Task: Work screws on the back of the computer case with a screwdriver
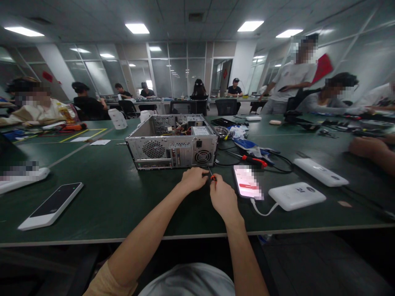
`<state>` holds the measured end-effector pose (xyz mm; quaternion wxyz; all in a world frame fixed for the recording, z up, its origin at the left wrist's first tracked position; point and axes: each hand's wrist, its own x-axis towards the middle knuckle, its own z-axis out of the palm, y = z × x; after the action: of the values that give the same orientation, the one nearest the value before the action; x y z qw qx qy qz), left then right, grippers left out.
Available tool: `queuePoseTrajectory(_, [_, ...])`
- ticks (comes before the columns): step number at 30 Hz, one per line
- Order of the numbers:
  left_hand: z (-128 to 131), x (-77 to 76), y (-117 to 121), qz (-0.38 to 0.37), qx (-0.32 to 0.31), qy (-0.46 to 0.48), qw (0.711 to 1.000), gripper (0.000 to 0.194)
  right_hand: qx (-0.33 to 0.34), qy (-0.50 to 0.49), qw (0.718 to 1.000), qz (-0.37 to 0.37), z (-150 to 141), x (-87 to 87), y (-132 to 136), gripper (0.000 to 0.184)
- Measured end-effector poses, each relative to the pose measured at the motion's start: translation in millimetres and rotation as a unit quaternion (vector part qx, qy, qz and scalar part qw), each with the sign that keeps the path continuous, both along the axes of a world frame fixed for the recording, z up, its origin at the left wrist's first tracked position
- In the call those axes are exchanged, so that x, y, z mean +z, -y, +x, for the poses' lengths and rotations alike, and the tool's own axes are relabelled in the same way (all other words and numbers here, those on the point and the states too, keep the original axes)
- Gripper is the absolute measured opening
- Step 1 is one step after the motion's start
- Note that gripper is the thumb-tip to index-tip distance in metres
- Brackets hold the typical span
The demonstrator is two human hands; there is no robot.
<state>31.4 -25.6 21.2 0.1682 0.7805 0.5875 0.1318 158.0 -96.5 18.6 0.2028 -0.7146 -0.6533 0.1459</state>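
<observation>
An open grey computer case [173, 147] lies on the green table [123, 197], its rear panel facing me. My left hand [194, 179] is closed, its fingers pinched at the tip end of a small screwdriver [211, 175]. My right hand [222, 198] is closed round the screwdriver's orange and black handle. Both hands sit just in front of the case's lower right corner, close to its round fan grille [203, 156].
A lit phone [247, 182] is cabled to a white power bank [296, 195]. A second power bank [321, 172], a red-handled screwdriver [253, 160], blue gloves [249, 146] and a white device [52, 205] lie around. A neighbour's hand [370, 149] rests at right; other people sit beyond.
</observation>
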Motion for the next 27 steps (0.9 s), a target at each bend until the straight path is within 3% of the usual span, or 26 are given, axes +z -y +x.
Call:
queuePoseTrajectory(18, [3.5,-0.9,1.3,0.016,-0.01,0.008,1.0,0.031,-0.007,0.019,1.0,0.02,-5.0,-0.8,1.8,0.039])
queuePoseTrajectory(20, [6.1,-2.6,-0.1,0.013,-0.009,0.04,0.999,0.028,-0.011,0.011,1.0,0.023,-5.5,-0.5,1.8,0.037])
queuePoseTrajectory(23, [11.4,-3.1,-1.0,-0.094,0.024,0.173,0.98,0.029,-0.023,-0.01,0.999,0.022,-6.4,0.8,2.4,0.031])
queuePoseTrajectory(25, [14.7,-2.5,-0.6,-0.195,0.064,0.265,0.942,0.031,-0.035,-0.017,0.999,0.019,-7.4,1.9,2.9,0.024])
queuePoseTrajectory(27, [16.8,-2.4,0.2,-0.244,0.087,0.321,0.911,0.032,-0.04,-0.013,0.999,0.018,-9.2,2.9,3.1,0.018])
